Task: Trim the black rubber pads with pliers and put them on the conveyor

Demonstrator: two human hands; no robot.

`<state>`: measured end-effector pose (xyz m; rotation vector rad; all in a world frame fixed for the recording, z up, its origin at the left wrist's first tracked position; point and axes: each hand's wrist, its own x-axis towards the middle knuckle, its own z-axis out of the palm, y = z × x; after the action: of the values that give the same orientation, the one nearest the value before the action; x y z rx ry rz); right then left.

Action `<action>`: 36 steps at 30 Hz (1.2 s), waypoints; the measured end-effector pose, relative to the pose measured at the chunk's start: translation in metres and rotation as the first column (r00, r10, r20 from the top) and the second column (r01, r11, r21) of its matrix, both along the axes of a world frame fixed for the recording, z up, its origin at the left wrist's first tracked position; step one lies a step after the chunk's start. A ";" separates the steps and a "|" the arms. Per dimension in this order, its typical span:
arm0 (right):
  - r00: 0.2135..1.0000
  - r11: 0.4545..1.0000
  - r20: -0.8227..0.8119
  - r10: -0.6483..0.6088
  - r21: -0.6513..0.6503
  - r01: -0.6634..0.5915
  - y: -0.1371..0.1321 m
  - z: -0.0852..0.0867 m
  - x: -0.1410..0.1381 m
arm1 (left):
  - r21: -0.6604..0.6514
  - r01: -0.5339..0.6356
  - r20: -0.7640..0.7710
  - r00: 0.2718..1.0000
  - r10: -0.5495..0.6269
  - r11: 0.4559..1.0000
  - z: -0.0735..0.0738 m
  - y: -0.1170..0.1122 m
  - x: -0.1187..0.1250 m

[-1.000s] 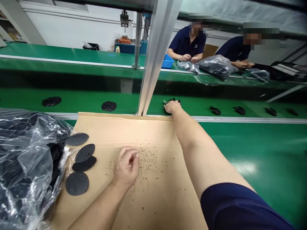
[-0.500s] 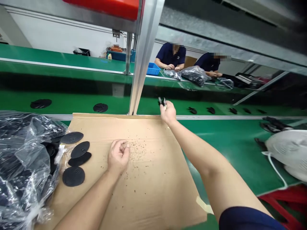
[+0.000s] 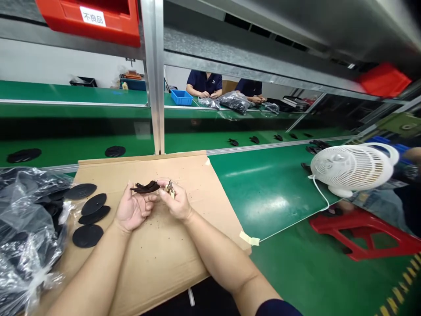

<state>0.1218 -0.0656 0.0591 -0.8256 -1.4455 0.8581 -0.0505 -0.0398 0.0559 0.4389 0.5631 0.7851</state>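
My left hand (image 3: 134,210) is palm up over the cardboard, its fingers loosely curled and apart. A bunch of thin black curved pieces (image 3: 145,188) spans the gap between my hands, its left end by my left thumb. My right hand (image 3: 177,202) pinches the right end of that bunch and also keeps a small metal clipper (image 3: 170,188), with a pale yellow part, in its fingers. Whether my left thumb grips the bunch cannot be made out. Flat black oval discs (image 3: 87,236) lie on the cardboard sheet (image 3: 158,267) to the left.
A clear plastic bag of black parts (image 3: 29,228) fills the left side. Black pieces (image 3: 115,151) lie along the green belt (image 3: 197,138) behind. A metal post (image 3: 156,87) rises at the cardboard's back edge. At right are a white fan (image 3: 351,169) and a red stool (image 3: 368,232). Two people sit opposite.
My right hand has come back from the far edge by the belt, bringing black pieces and the clipper to my left hand. My left hand has turned palm up. The view has swung right.
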 end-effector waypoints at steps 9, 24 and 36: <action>0.894 0.912 0.262 -0.362 -0.097 0.398 0.016 -0.022 0.017 | 0.190 -0.324 -0.133 0.927 0.351 0.927 -0.001 -0.005 0.017; 0.754 0.946 0.588 -0.293 0.295 0.138 0.014 -0.018 0.013 | -0.057 -0.396 -0.094 0.916 0.390 0.917 0.002 0.002 0.019; 0.707 0.947 0.640 -0.302 0.288 0.144 0.011 -0.014 0.014 | -0.042 -0.377 -0.105 0.922 0.372 0.925 0.001 0.002 0.017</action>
<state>0.1355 -0.0550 0.0451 -1.1903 -1.9782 0.1765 -0.0333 -0.0380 0.0573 0.3149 0.7723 1.1148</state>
